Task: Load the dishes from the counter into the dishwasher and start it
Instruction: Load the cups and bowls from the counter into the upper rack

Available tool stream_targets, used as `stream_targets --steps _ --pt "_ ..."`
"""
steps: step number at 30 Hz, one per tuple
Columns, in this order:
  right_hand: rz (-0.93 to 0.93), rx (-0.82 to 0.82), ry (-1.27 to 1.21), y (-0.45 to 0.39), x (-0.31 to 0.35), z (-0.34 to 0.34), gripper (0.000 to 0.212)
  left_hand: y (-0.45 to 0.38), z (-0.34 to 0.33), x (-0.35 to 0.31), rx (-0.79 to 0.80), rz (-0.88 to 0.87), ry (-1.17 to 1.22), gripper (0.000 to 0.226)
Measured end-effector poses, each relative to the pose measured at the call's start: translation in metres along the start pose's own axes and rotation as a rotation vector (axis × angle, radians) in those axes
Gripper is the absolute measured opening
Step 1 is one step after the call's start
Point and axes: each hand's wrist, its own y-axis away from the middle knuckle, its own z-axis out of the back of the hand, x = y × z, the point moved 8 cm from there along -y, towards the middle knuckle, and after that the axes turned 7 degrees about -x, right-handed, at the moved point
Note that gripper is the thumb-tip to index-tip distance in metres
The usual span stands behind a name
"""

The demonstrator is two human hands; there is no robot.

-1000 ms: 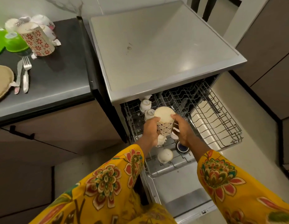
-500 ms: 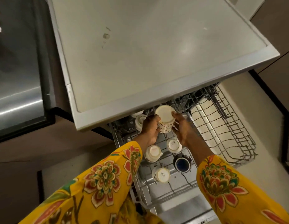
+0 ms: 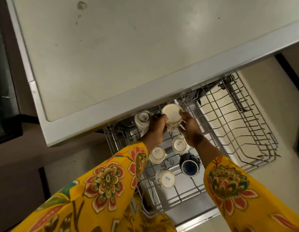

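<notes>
Mug (image 3: 172,118) and hands have been carried further back along the upper rack (image 3: 255,131) than half a second ago, so that the upturned base is now seen just under the front edge of the dishwasher top (image 3: 145,47). The patterned mug is held upside down between both hands: the left hand (image 3: 158,129) is curled round its near-left side and the right hand (image 3: 190,129) is wrapped round its right side. A place at the back of the rack is judged to be sought; release has not yet been made. Four white cups and a dark blue cup (image 3: 189,165) are stood upside down nearby, one white cup (image 3: 142,120) just beside the left hand. Open wire room is left across the right half of the rack. Little clearance is offered overhead by the edge of the top.
</notes>
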Motion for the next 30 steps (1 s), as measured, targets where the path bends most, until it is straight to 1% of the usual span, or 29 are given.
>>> stream_targets --steps 2,4,7,11,13,14,15,17,18,22,25,27,30 --pt "-0.003 -0.017 0.015 -0.004 -0.003 0.002 0.025 -0.004 0.0 0.004 -0.009 0.016 0.009 0.025" --pt "-0.003 -0.024 0.029 -0.007 -0.006 0.005 0.026 -0.007 0.0 0.008 -0.004 0.04 0.028 0.025" --pt "0.011 -0.002 0.038 -0.01 -0.008 0.006 0.033 -0.011 0.0 0.016 -0.005 0.067 0.03 0.033" --pt "0.045 0.0 0.062 -0.011 -0.009 0.007 0.022 -0.014 0.0 0.02 0.003 0.103 0.034 0.036" --pt "0.051 0.006 0.087 -0.011 -0.011 0.005 0.021 -0.016 0.003 0.021 0.0 0.113 0.017 0.038" --pt "0.055 0.013 0.103 -0.009 -0.011 0.002 0.023 -0.017 0.004 0.022 -0.006 0.118 0.016 0.04" --pt "0.062 0.016 0.134 -0.008 -0.01 0.0 0.029 -0.018 0.005 0.023 -0.013 0.124 0.015 0.039" --pt "0.071 0.0 0.183 -0.006 -0.009 -0.002 0.051 -0.017 0.008 0.024 -0.031 0.128 0.011 0.037" --pt "0.069 -0.014 0.197 -0.006 -0.009 -0.002 0.056 -0.016 0.009 0.023 -0.04 0.125 0.021 0.038" --pt "0.074 -0.075 0.246 -0.007 -0.008 0.002 0.043 -0.009 0.012 0.02 -0.05 0.138 0.137 0.04" --pt "0.086 -0.08 0.237 -0.002 -0.006 0.005 0.035 -0.003 0.015 0.016 -0.046 0.165 0.152 0.046" --pt "0.087 -0.089 0.218 0.004 -0.005 0.008 0.035 0.0 0.02 0.014 -0.072 0.161 0.163 0.049" --pt "0.097 -0.139 0.201 0.01 -0.005 0.014 0.04 0.005 0.026 0.008 -0.078 0.11 0.157 0.043"
